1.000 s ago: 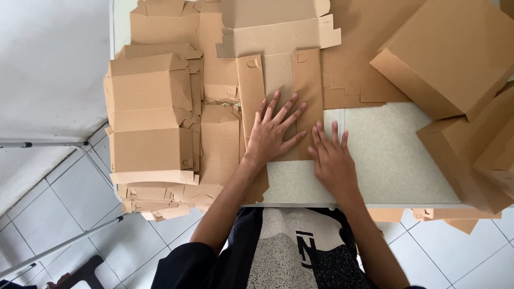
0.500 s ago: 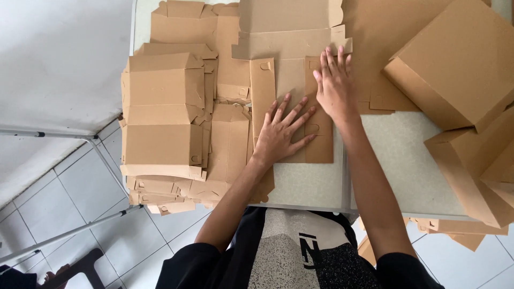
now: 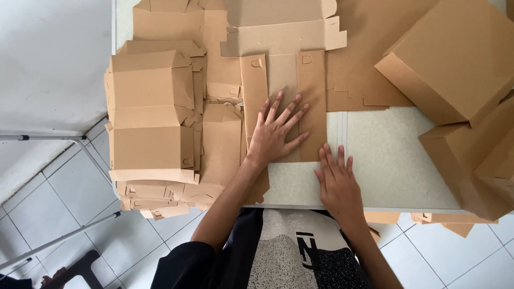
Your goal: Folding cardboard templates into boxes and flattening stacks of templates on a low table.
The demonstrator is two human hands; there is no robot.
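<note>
A flat brown cardboard box blank (image 3: 289, 69) lies unfolded on the grey speckled table (image 3: 391, 160). My left hand (image 3: 276, 131) presses flat on the blank's near panel, fingers spread. My right hand (image 3: 337, 182) rests palm down on the table just below the blank's near right corner, its fingertips at the cardboard's edge. Neither hand grips anything.
A tall stack of flat cardboard blanks (image 3: 155, 118) fills the table's left side and overhangs its edge. Assembled brown boxes (image 3: 455, 59) stand at the right, with more (image 3: 476, 160) nearer. More cardboard sheets (image 3: 358, 80) lie behind. White tiled floor and metal legs (image 3: 59, 241) sit lower left.
My right hand drew back from the far right part of the blank to the table's near edge. My left hand stayed pressed on the blank.
</note>
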